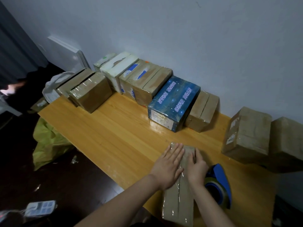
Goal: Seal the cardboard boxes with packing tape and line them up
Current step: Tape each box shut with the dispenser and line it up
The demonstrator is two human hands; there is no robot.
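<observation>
Nearest: 1 brown cardboard box (pixel 178 203) at the near edge of the table, long side pointing away, w/ a shiny strip of clear tape (pixel 180 181) running down its top seam. 2 hands on it. Left hand (pixel 168 166) lies flat on the top, fingers straight and together, pressing down and holding nothing. Right hand (pixel 196 169) rests along the box's right top edge, fingers nearly straight, pressing too, nothing gripped. Both forearms come in from the bottom of the view.

1 blue tape dispenser (pixel 219 184) w/ a roll in it, on the table just right of the box, partly behind the right wrist.

Surface: glossy yellow wood table (pixel 106 128). Floor dark.

On the floor left of the table: 1 yellow-green bag (pixel 47 141) and 1 white power strip (pixel 41 208).

Mid right: 2 plain brown boxes, one (pixel 246 133) w/ a label on its end, the other (pixel 287 141) touching its right side.

Far row along the wall, right to left: 1 small brown box (pixel 202 110), 1 blue printed box (pixel 172 102), 1 brown box w/ blue patches (pixel 147 82), 1 white box (pixel 118 69), 1 small pale box (pixel 103 60). In front at the left end, 2 more brown boxes, (pixel 91 92) and (pixel 72 82). Approx 10 boxes total; some seams are hard to read.

1 white plastic bag (pixel 54 86) at the table's far left corner. Pale wall (pixel 196 38) behind, 1 white panel (pixel 65 53) leaning on it, dark curtain (pixel 16 38) at far left.
</observation>
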